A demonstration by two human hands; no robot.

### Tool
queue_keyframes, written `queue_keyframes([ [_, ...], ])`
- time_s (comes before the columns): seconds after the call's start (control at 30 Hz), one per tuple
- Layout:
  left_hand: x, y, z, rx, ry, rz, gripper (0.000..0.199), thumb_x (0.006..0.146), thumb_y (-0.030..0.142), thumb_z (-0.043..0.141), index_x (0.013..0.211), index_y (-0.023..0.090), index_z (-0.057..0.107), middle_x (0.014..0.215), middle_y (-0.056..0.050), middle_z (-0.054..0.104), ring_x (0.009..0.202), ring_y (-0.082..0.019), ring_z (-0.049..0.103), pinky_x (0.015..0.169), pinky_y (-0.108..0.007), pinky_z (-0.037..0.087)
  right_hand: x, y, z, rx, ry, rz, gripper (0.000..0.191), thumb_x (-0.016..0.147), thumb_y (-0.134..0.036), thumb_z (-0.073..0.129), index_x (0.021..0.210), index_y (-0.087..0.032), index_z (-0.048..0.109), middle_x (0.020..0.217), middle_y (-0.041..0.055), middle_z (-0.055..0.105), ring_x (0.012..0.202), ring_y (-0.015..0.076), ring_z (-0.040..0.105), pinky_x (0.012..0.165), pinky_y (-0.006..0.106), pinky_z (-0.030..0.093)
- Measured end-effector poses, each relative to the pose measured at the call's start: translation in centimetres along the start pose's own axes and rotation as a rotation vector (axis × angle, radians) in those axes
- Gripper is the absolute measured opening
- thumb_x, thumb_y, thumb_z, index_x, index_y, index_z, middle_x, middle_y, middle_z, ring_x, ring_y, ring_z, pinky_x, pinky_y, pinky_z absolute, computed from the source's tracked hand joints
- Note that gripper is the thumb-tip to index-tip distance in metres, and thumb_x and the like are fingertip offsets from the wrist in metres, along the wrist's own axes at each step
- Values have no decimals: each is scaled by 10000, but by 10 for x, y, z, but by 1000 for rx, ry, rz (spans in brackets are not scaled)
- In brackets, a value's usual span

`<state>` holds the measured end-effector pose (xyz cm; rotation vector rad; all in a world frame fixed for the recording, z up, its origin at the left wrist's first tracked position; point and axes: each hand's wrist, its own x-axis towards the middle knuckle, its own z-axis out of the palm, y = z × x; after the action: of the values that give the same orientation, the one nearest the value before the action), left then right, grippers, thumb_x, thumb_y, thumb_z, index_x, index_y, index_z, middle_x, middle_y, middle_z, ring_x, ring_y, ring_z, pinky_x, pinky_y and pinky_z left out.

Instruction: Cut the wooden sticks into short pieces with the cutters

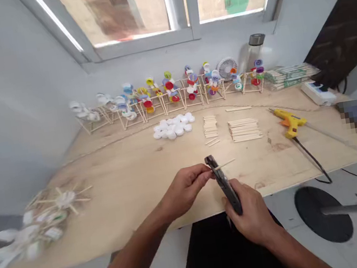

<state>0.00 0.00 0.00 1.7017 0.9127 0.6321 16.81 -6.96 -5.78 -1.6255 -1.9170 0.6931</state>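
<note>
My right hand (252,210) is wrapped round the handles of a dark metal cutting tool (229,189), which looks like pliers. Its head points up and away from me, over the table's front edge. Between finger and thumb, my left hand (188,188) pinches a thin wooden stick (227,163). The stick crosses the tool's head, and its free end sticks out to the right. Just beyond lie a stack of short sticks (210,127), with a couple loose in front, and a stack of longer sticks (245,129).
White bottle caps (174,126) lie mid-table. Behind them stand several stick frames with coloured caps (170,92), a small fan (227,68) and a bottle (253,51). A yellow glue gun (290,121) and power strip (318,94) are right; a stick-and-cap wheel (65,199) is left.
</note>
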Motion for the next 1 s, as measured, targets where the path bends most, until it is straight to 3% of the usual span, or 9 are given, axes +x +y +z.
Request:
queue_keyframes([
  [0.57,-3,-3,5,264,105,24,261,869,308,394,822,133,582,634,17,513,581,-92,445,559,-190,353,3,-2,3,-50,51,1,51,749,-194,463,764,-210,417,630,-4,544,601,179,517,562,255,324],
  [0.73,-2,-5,4,267,116,24,249,863,306,398,774,136,558,571,41,424,530,-79,378,515,-182,319,4,0,4,-75,54,-6,71,723,-184,466,749,-212,406,614,-4,535,590,178,516,553,252,321],
  [1.0,2,-7,2,192,75,25,237,874,301,376,801,143,538,663,17,497,602,-96,435,574,-194,359,8,-1,5,-85,31,13,79,719,-186,467,742,-213,396,614,-6,528,589,176,512,553,252,319],
])
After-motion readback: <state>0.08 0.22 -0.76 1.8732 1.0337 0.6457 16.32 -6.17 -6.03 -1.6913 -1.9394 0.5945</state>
